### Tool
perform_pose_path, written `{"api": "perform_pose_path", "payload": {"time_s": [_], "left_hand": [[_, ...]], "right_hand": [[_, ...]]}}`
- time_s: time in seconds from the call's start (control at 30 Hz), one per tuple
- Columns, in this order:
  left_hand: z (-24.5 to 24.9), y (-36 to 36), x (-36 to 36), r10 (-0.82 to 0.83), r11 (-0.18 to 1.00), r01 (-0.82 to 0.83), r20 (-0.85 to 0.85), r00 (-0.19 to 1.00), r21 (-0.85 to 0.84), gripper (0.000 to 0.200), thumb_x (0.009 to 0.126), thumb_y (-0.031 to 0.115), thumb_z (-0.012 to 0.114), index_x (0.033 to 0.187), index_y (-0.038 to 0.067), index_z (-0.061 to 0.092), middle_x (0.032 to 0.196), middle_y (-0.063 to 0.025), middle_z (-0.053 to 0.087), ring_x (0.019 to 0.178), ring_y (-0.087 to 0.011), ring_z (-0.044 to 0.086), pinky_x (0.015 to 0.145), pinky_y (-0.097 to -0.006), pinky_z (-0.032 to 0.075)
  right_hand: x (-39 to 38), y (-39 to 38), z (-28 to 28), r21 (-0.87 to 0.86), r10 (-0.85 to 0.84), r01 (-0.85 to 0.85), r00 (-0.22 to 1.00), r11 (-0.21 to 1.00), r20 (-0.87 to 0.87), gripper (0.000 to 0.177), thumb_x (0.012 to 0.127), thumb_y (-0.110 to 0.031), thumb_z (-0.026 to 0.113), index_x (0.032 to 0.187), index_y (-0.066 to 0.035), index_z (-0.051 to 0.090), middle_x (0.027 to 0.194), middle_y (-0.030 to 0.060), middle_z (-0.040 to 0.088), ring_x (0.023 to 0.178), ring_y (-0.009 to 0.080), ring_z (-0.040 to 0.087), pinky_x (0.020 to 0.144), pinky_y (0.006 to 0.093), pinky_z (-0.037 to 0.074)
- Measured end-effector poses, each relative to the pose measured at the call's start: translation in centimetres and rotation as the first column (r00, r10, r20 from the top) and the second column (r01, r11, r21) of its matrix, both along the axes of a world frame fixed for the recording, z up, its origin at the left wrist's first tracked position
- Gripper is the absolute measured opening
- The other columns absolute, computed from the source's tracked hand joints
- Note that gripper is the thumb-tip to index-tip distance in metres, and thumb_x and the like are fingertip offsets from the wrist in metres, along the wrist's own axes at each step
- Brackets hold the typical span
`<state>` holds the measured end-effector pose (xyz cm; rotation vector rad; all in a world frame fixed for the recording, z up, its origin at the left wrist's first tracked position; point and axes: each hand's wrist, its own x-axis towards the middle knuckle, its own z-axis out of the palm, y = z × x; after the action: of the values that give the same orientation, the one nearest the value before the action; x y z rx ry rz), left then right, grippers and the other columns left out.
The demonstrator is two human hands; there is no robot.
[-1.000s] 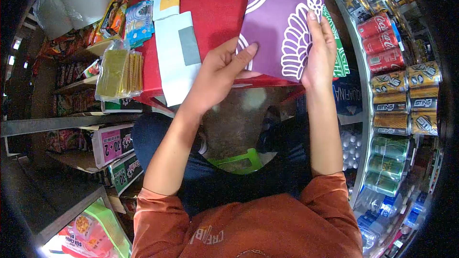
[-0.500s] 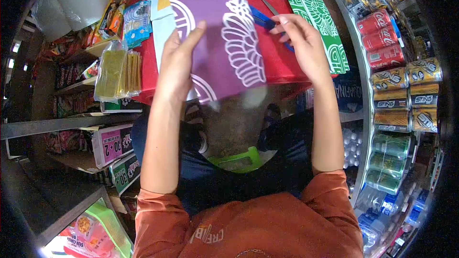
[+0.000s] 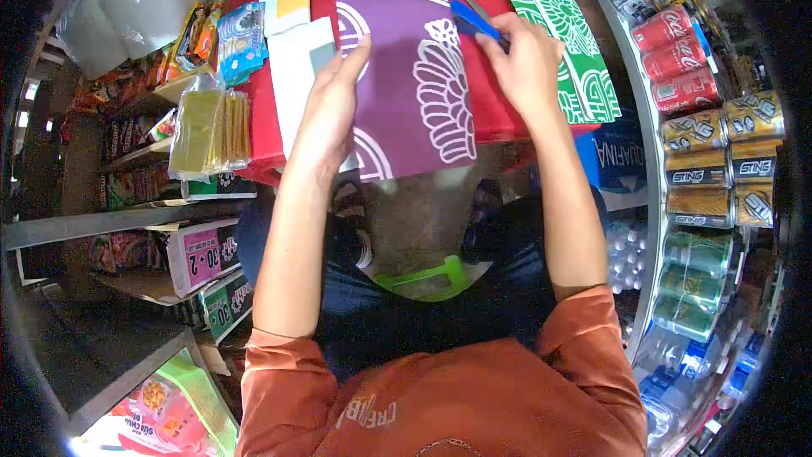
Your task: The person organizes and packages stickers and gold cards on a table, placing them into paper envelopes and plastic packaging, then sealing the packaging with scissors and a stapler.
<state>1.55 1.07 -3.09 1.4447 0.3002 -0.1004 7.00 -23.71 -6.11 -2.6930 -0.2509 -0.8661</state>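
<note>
Over the red counter point(image 3: 492, 106), the purple sheet point(image 3: 393, 76) reaches past the near edge at twelve o'clock, no cut visible. Your left hand point(image 3: 326, 114) pinches its left side, thumb on top; your right hand point(image 3: 526, 63) curls its fingers around blue scissors point(image 3: 474, 20) at one o'clock.

Purple sheet point(image 3: 393, 76), white motifs, overhanging red table point(image 3: 495, 114); blue scissors point(image 3: 474, 20) alongside

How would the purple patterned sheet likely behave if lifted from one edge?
The purple patterned sheet looks thin and paper-like, so it would probably bend or sag at the free end. Its broad, flat shape suggests it is light for its size. Its smooth-looking surface might let it slide over the red tabletop fairly easily.
</note>
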Motion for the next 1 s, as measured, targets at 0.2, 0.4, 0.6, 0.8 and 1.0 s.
{"api": "perform_pose_path", "payload": {"time_s": [0.2,0.4,0.6,0.8,1.0], "left_hand": [[-2.7,-0.7,0.9,-0.239,0.789,-0.171,0.550,0.800,0.591,0.054,0.099,0.027,0.063,0.140,-0.005,0.049,0.141,-0.0251,0.053,0.132,-0.0335,0.050,0.111,-0.0393,0.038],[-2.3,-2.6,-2.2,-0.522,0.569,-0.207,0.543,0.658,0.796,0.045,0.097,0.020,0.064,0.134,-0.004,0.054,0.145,-0.0258,0.048,0.137,-0.0437,0.044,0.116,-0.0487,0.034],[-5.0,-4.4,-3.5,-0.696,0.382,-0.110,0.364,0.619,0.918,0.057,0.101,0.037,0.054,0.141,-0.003,0.049,0.151,-0.0255,0.043,0.143,-0.0410,0.037,0.120,-0.0516,0.026],[-5.5,-4.2,-3.7,-0.711,0.342,-0.097,0.325,0.624,0.935,0.072,0.099,0.052,0.050,0.145,-0.004,0.044,0.153,-0.0263,0.039,0.147,-0.0395,0.032,0.122,-0.0503,0.022],[-5.5,-4.3,-4.0,-0.706,0.360,-0.069,0.320,0.631,0.930,0.098,0.086,0.072,0.055,0.147,-0.003,0.042,0.154,-0.0280,0.037,0.149,-0.0401,0.028,0.122,-0.0518,0.019]], "right_hand": [[-1.1,-2.7,1.4,0.396,0.042,0.009,0.992,0.918,-0.120,0.029,0.088,-0.027,0.075,0.105,-0.004,0.071,0.095,0.0126,0.074,0.084,0.0273,0.070,0.079,0.0405,0.051],[-1.7,-1.3,1.4,0.504,0.190,-0.109,0.976,0.857,-0.111,0.030,0.087,-0.025,0.077,0.106,-0.002,0.071,0.091,0.0114,0.073,0.077,0.0189,0.066,0.073,0.0319,0.053],[-2.0,1.7,0.2,0.393,0.371,-0.312,0.925,0.865,-0.083,0.023,0.086,-0.018,0.077,0.102,-0.003,0.068,0.092,0.0135,0.071,0.077,0.0264,0.068,0.068,0.0370,0.052],[-1.5,2.7,-0.1,0.351,0.406,-0.346,0.907,0.870,-0.115,0.027,0.085,-0.018,0.078,0.104,-0.003,0.068,0.091,0.0139,0.072,0.076,0.0294,0.067,0.070,0.0382,0.052],[1.6,5.9,0.8,0.367,0.634,-0.550,0.756,0.750,-0.163,0.025,0.083,-0.017,0.078,0.103,-0.004,0.071,0.097,0.0156,0.073,0.090,0.0318,0.071,0.079,0.0377,0.055]]}}
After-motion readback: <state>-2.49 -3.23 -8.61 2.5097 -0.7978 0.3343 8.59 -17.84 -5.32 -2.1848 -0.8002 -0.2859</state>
